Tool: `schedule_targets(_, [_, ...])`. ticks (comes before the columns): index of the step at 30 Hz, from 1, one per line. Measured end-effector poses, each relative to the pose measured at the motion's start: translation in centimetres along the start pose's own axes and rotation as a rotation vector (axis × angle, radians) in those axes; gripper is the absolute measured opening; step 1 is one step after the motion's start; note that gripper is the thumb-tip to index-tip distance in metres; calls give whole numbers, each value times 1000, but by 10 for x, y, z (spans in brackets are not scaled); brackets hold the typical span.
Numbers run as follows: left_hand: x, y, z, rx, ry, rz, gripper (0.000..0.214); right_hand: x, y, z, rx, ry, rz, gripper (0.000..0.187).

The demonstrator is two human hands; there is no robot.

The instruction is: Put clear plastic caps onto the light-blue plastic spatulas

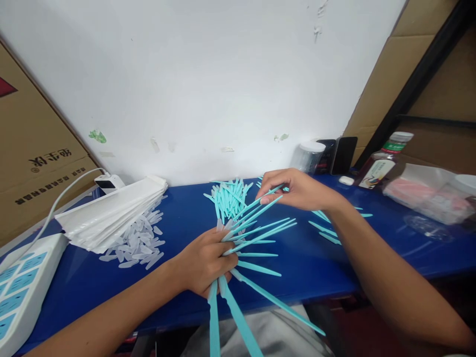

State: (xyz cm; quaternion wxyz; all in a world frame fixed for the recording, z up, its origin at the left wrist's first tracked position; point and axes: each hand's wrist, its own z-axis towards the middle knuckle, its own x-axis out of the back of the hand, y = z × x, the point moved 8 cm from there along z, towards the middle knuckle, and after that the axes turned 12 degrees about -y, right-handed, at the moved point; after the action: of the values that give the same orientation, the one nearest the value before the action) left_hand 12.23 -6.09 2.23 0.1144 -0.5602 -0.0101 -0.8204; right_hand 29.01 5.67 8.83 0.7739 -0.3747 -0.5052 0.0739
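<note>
My left hand point(204, 263) is closed around a fanned bundle of thin turquoise plastic sticks point(256, 233); their tips spread out to the right and their wide ends point down past the table edge. My right hand point(297, 189) pinches the tip of one upper stick of that fan between thumb and fingers. A loose pile of the same turquoise sticks point(228, 198) lies just behind the hands near the wall. A few more sticks point(323, 228) lie under my right forearm.
A stack of white sleeves point(111, 213) and a heap of clear plastic caps point(137, 243) lie on the blue table point(316, 267) at left. A white power strip point(22, 287) sits at far left. Cardboard boxes, a jar point(308, 156), a phone point(344, 154), a bottle and bagged items stand at right.
</note>
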Motion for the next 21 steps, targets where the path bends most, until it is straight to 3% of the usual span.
schedule_targets(16, [-1, 3, 1, -2, -10, 11, 19, -41, -20, 19, 120, -64, 61, 16])
schedule_targets(19, [-1, 3, 1, 1, -19, 10, 18, -37, -21, 18, 83, -92, 59, 20])
schedule_targets(21, [-1, 2, 1, 9, -15, 16, 18, -21, -10, 12, 17, -51, 28, 26])
